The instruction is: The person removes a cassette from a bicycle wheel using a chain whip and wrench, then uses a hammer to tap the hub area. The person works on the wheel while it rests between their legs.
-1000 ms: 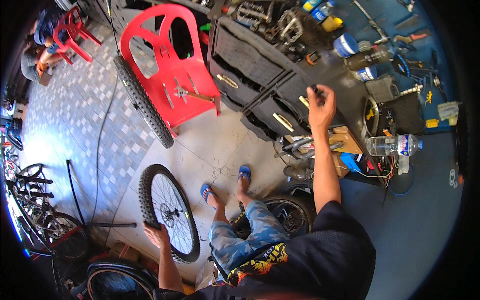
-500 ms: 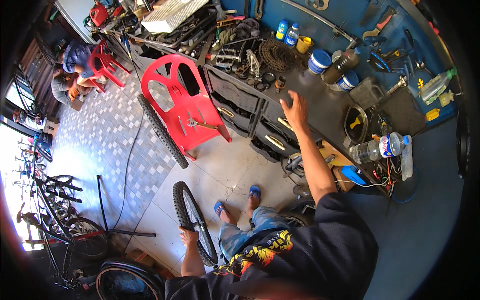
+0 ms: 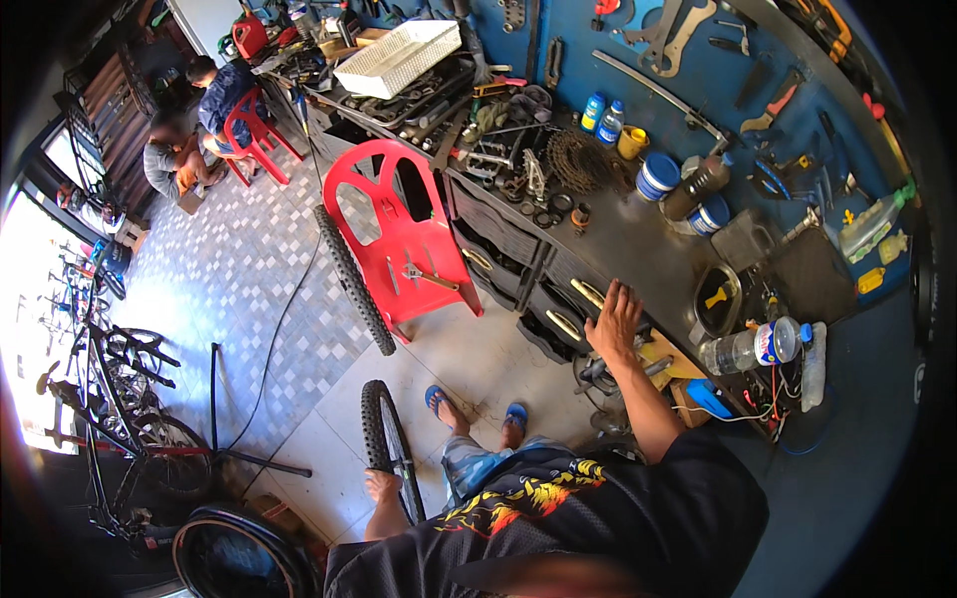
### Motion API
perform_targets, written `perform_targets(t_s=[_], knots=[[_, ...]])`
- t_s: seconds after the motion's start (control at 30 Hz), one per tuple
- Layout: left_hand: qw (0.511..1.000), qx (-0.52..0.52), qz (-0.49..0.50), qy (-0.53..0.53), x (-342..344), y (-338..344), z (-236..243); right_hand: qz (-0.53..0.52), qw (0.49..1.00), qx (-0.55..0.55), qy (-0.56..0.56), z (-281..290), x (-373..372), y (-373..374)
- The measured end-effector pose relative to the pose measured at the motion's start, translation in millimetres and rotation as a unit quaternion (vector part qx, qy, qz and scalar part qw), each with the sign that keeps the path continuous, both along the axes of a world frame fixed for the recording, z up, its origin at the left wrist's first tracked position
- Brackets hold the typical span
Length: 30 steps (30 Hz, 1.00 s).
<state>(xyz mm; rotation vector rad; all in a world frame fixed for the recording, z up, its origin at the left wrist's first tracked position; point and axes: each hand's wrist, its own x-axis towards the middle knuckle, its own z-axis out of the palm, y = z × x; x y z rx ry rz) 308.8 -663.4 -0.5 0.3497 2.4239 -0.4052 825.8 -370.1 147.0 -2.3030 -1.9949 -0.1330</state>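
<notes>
My left hand (image 3: 383,485) is closed around the rim and knobby tire of a bicycle wheel (image 3: 375,429), which stands upright beside my left leg. My right hand (image 3: 616,324) holds nothing, its fingers stretched out over the front edge of the workbench (image 3: 638,261). Close to it are the pale handles (image 3: 564,325) of the dark drawers. Farther off, a red plastic chair (image 3: 404,261) carries a wooden-handled tool (image 3: 431,276) and thin metal levers. A second knobby tire (image 3: 351,284) leans against the chair's left side.
On the bench lie a heap of chains (image 3: 576,161), blue-lidded tubs (image 3: 658,176), bottles and a white basket (image 3: 399,58). Tools hang on the blue wall. Bicycles (image 3: 110,399) stand at left, near a black stand (image 3: 264,461). Two people (image 3: 227,105) sit at the far left.
My right hand has drawn back from over the bench top to its front edge, near the drawer handles. My left hand keeps its hold on the wheel. The view has shifted.
</notes>
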Motion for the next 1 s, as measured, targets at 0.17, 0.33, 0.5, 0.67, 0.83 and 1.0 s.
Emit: perform_targets(t_s=[0.17,0.33,0.5,0.67,0.83,1.0], knots=[[1.0,0.023,0.009,0.004,-3,13,3,-0.056,0.993,-0.098,-0.023,10,-15,8],[0.999,0.021,-0.005,-0.044,-15,23,7,-0.111,0.982,-0.156,-0.005,27,-30,16],[1.0,0.017,0.018,0.011,-33,34,0,-0.183,0.953,-0.243,0.006,41,-49,36],[0.998,0.006,0.029,0.046,-53,37,-11,-0.214,0.939,-0.266,-0.027,27,-53,49],[0.995,0.004,0.028,0.093,-76,44,-21,-0.192,0.934,-0.292,-0.078,20,-52,49],[0.992,0.011,0.02,0.125,-88,53,-24,-0.184,0.902,-0.388,0.037,86,-64,76]])
